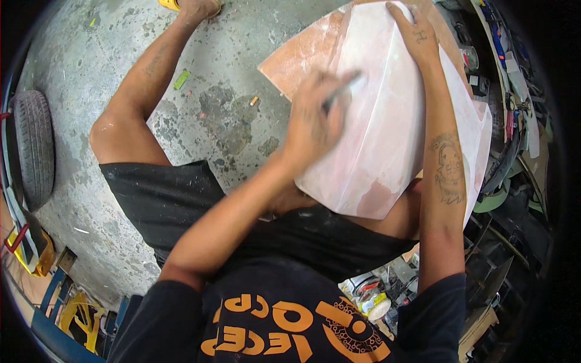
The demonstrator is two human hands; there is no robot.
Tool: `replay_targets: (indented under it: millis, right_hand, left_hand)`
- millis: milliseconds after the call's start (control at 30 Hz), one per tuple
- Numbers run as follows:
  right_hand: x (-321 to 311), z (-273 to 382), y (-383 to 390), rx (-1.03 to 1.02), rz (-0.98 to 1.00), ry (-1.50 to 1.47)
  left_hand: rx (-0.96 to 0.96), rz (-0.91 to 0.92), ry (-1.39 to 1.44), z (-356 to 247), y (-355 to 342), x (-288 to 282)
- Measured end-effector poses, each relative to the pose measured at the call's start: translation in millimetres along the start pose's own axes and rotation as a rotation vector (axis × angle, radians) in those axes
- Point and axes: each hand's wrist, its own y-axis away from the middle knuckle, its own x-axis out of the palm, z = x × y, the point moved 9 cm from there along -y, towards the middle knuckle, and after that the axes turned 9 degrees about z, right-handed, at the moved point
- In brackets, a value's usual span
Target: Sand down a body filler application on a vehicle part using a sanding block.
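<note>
A large angular body panel [396, 121] with a pale pinkish-white, dusty surface and a lengthwise crease lies across my right thigh. My left hand [318, 112], smeared by motion, is over the panel's left side. Its fingers are closed around a small dark thing [334, 100] with a pale end; the blur hides its kind. At the panel's far end, my right hand [417, 36] holds the edge, with its thumb on the top face and the other fingers over the side. A brown dusty sheet [284, 60] shows beneath the panel on the left.
A tyre [37, 145] stands at the left on the stained concrete floor [230, 36]. A green scrap [181, 79] and a cigarette butt [254, 101] lie there. Tools and parts [508, 91] crowd the right side. Cans and containers [369, 290] are near my right elbow.
</note>
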Motion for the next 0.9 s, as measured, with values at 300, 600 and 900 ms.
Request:
replay_targets:
  millis: [300, 600, 900]
  right_hand:
    - [0.1, 9.0, 0.4, -0.016, 0.033, -0.055]
    - [0.5, 7.9, 0.6, 0.019, 0.009, -0.089]
    - [-7.3, 25.4, 1.8, 0.104, 0.148, -0.109]
  left_hand:
    - [-0.084, 0.004, -0.033, 4.4, -2.7, -4.6]
    - [0.03, -0.035, -0.024, 8.1, -17.3, -5.3]
    - [-0.021, -0.048, 0.079, 21.8, -30.6, 1.1]
